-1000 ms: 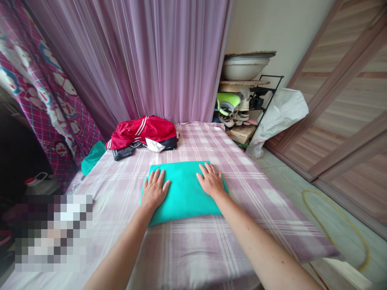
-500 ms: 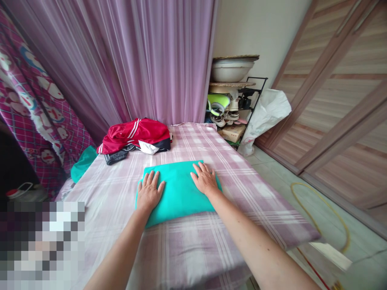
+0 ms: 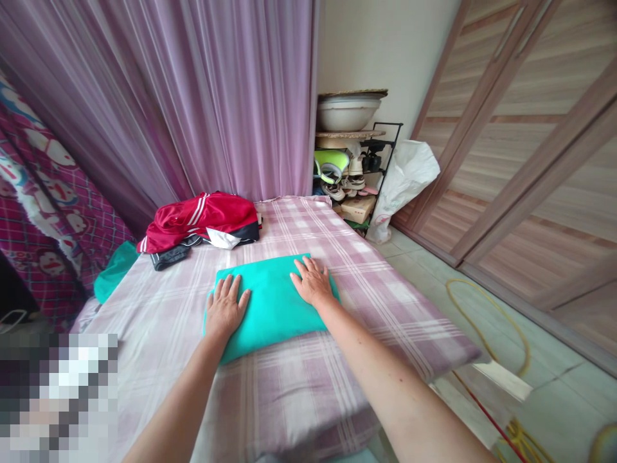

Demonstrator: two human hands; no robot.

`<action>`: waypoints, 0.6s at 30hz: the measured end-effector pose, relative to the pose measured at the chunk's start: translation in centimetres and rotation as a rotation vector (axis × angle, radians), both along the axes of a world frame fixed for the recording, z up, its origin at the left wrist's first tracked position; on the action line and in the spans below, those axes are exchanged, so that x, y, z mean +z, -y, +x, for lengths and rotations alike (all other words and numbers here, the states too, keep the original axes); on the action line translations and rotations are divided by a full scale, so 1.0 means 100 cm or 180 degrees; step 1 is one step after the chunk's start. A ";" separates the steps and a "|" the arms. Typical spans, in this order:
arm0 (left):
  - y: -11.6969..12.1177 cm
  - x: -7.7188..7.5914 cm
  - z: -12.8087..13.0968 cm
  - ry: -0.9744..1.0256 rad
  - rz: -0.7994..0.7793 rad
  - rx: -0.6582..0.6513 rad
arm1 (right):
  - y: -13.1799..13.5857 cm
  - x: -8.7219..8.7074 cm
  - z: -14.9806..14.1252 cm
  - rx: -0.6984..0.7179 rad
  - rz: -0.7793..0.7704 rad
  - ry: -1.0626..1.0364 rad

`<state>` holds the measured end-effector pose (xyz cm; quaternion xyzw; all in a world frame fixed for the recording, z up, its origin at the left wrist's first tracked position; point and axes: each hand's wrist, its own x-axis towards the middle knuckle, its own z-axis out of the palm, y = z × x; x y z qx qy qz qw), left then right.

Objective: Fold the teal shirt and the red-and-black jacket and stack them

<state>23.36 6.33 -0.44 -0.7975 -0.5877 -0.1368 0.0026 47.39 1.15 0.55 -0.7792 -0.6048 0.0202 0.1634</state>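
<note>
A turquoise folded cloth [image 3: 267, 299], roughly rectangular, lies flat on a table covered with a pink-and-white checked cloth [image 3: 289, 392]. My left hand [image 3: 225, 307] rests palm down on its left edge, fingers stretched out. On its right side lies my right hand [image 3: 312, 281], also flat with the fingers spread. Neither hand grips the fabric. Beyond them, at the far left of the table, sits a heap of red clothing [image 3: 202, 218] with white stripes, with dark and white pieces at its lower edge.
A purple curtain [image 3: 231, 96] hangs behind the table. At the back right stand a rack [image 3: 385, 148] with shoes and a white basin [image 3: 349, 112], plus a white bag [image 3: 405, 180]. Wooden wardrobe doors [image 3: 511, 161] line the right side. A yellow hose [image 3: 511, 315] lies on the floor.
The view has turned slightly right, so everything appears shifted left. Both hands stay flat on the turquoise cloth, in about the same places.
</note>
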 end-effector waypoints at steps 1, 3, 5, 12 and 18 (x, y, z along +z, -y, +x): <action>0.000 0.000 0.000 0.0001 0.0009 0.0010 | 0.000 0.001 0.000 0.0005 0.0019 0.0006; -0.001 -0.001 0.000 -0.0004 0.0001 0.0029 | 0.001 0.006 0.000 0.0019 -0.0005 0.0008; -0.002 -0.001 0.000 -0.0017 -0.0008 0.0031 | 0.000 0.015 -0.003 0.0029 -0.0088 0.0006; 0.000 0.002 0.001 -0.0083 -0.0043 0.0029 | 0.004 0.025 -0.038 0.0392 0.0049 -0.0073; 0.002 0.004 0.001 -0.0058 -0.0098 0.0016 | 0.016 0.004 -0.032 0.0515 -0.0079 0.0090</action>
